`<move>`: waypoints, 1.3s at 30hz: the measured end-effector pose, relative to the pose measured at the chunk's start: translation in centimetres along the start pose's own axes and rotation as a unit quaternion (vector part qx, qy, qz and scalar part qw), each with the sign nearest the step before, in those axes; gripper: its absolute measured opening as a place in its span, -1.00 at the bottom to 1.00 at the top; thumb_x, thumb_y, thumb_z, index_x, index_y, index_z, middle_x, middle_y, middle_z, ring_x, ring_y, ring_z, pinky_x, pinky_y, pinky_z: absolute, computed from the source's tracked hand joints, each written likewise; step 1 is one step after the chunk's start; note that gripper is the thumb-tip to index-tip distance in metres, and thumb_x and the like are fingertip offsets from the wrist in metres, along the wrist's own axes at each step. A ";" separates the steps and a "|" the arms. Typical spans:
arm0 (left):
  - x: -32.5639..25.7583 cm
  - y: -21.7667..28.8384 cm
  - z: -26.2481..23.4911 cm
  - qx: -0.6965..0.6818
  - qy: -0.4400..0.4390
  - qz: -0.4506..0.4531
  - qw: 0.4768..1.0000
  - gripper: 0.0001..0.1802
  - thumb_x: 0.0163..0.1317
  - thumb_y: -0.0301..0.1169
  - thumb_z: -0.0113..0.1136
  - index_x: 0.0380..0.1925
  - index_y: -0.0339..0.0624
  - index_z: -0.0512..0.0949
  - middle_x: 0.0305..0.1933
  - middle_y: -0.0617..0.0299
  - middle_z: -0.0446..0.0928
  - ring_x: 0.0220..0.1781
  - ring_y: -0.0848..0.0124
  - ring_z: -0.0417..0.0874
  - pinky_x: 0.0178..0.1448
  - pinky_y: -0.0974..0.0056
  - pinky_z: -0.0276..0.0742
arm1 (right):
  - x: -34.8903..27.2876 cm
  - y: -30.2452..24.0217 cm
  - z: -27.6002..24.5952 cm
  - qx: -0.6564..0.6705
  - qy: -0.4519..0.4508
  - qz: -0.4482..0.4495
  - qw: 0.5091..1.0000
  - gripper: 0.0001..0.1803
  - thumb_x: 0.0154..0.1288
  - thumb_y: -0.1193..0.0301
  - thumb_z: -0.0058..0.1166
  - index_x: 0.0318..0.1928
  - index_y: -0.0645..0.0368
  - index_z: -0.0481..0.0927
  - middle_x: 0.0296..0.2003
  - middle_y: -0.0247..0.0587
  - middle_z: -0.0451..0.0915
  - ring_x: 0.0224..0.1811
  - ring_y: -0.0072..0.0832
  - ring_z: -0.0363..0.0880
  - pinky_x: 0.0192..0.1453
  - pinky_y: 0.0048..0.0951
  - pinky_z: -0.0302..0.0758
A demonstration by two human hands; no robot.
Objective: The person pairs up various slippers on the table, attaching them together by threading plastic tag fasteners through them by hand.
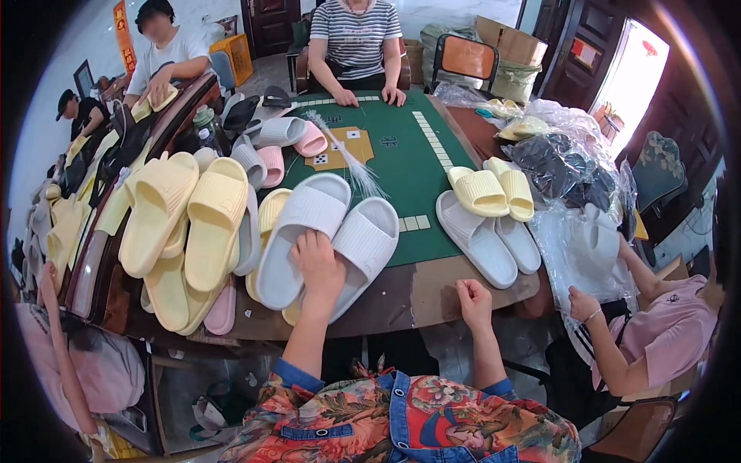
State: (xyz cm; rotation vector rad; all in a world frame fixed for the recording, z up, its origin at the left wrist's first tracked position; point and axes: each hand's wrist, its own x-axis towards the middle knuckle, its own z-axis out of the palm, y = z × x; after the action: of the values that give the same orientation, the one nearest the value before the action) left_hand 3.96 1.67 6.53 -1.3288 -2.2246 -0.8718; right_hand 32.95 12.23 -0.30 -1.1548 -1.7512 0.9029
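My left hand (318, 266) is closed over the inner edge of a light grey slide slipper (297, 255), where it meets its grey mate (369, 235). The pair is tilted over other slippers near the table's front edge. My right hand (474, 299) is above the brown table edge, fingers curled together; whatever they may pinch is too small to make out. Beyond it, a small yellow pair (482, 191) rests on a larger grey pair (478, 241). Left of my left hand, large yellow slippers (212, 202) are heaped over others. A bundle of thin white plastic strands (347, 158) lies farther back.
Pink slippers (311, 140) and a dark bottle (207, 137) stand at the back left. White tiles (432, 140) line the green table mat (397, 185). At right, a person handles a bagged grey slipper (600, 243) beside plastic-wrapped slippers (559, 166). Other people sit around.
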 end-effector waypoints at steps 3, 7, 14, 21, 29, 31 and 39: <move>1.4 -0.2 -1.4 0.002 0.031 0.007 0.999 -0.59 -0.27 -0.53 0.16 -0.31 -0.29 0.33 -0.23 0.00 0.34 -0.12 0.07 0.34 0.05 0.05 0.18 | 0.1 -0.1 -0.2 0.002 0.002 0.003 1.000 -0.81 0.22 0.38 0.08 -0.37 0.29 0.56 -0.67 -0.50 0.39 -0.61 -0.78 0.25 -0.52 -0.66 0.24; 1.6 -3.4 -0.1 0.084 0.014 -0.052 0.995 -0.62 -0.21 -0.53 0.17 -0.30 -0.27 0.34 -0.23 0.01 0.35 -0.11 0.10 0.36 0.07 0.08 0.20 | 0.1 -1.0 -0.1 -0.007 -0.007 0.012 1.000 -0.82 0.24 0.39 0.07 -0.38 0.29 0.56 -0.64 -0.55 0.39 -0.57 -0.80 0.25 -0.48 -0.68 0.23; 0.4 -4.4 -0.2 0.081 0.028 -0.049 0.995 -0.64 -0.12 -0.46 0.19 -0.25 -0.21 0.36 -0.22 0.09 0.37 -0.04 0.13 0.37 0.10 0.06 0.19 | -0.2 -0.7 0.0 -0.009 -0.008 0.001 1.000 -0.81 0.23 0.38 0.08 -0.38 0.29 0.55 -0.68 -0.49 0.38 -0.61 -0.78 0.25 -0.51 -0.66 0.24; 2.1 -5.2 -1.6 0.217 0.013 -0.074 0.973 -0.63 -0.16 -0.49 0.17 -0.25 -0.15 0.37 -0.22 0.14 0.38 -0.06 0.18 0.38 0.14 0.06 0.19 | 0.0 -0.6 -0.3 -0.048 0.006 -0.029 0.998 -0.78 0.20 0.32 0.08 -0.36 0.27 0.55 -0.66 -0.27 0.46 -0.58 -0.64 0.38 -0.45 -0.54 0.36; 1.4 -5.8 -2.4 0.171 -0.052 -0.035 0.983 -0.46 -0.09 -0.47 0.19 0.00 -0.20 0.34 -0.04 0.08 0.40 0.13 0.16 0.35 0.28 -0.04 0.10 | 1.1 -1.4 -1.2 -0.014 0.010 0.032 0.999 -0.76 0.21 0.29 0.07 -0.35 0.25 0.56 -0.67 -0.32 0.42 -0.62 -0.68 0.31 -0.52 -0.55 0.27; 1.4 -5.2 -3.4 0.177 -0.069 -0.021 0.982 -0.44 -0.06 -0.45 0.22 0.03 -0.23 0.33 -0.05 0.08 0.40 0.11 0.17 0.36 0.27 0.01 0.13 | 2.2 -1.5 -2.3 0.063 0.061 0.026 0.996 -0.75 0.22 0.28 0.07 -0.36 0.24 0.57 -0.68 -0.38 0.40 -0.62 -0.72 0.28 -0.54 -0.56 0.24; 0.6 -3.8 -6.4 0.131 -0.067 0.001 0.989 -0.43 -0.01 -0.41 0.22 0.05 -0.26 0.32 -0.02 0.03 0.38 0.06 0.13 0.37 0.26 0.07 0.16 | 17.4 -5.1 -6.6 -0.210 0.228 -0.286 0.907 -0.75 0.32 0.32 -0.13 -0.28 0.23 0.53 -0.50 -0.07 0.52 -0.53 -0.14 0.49 -0.37 -0.19 0.41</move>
State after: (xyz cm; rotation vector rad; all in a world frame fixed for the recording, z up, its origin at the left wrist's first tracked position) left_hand 0.53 -3.73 10.41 -1.2957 -2.3417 -0.4795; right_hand 33.17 27.73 11.18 -0.9193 -1.7669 -0.1045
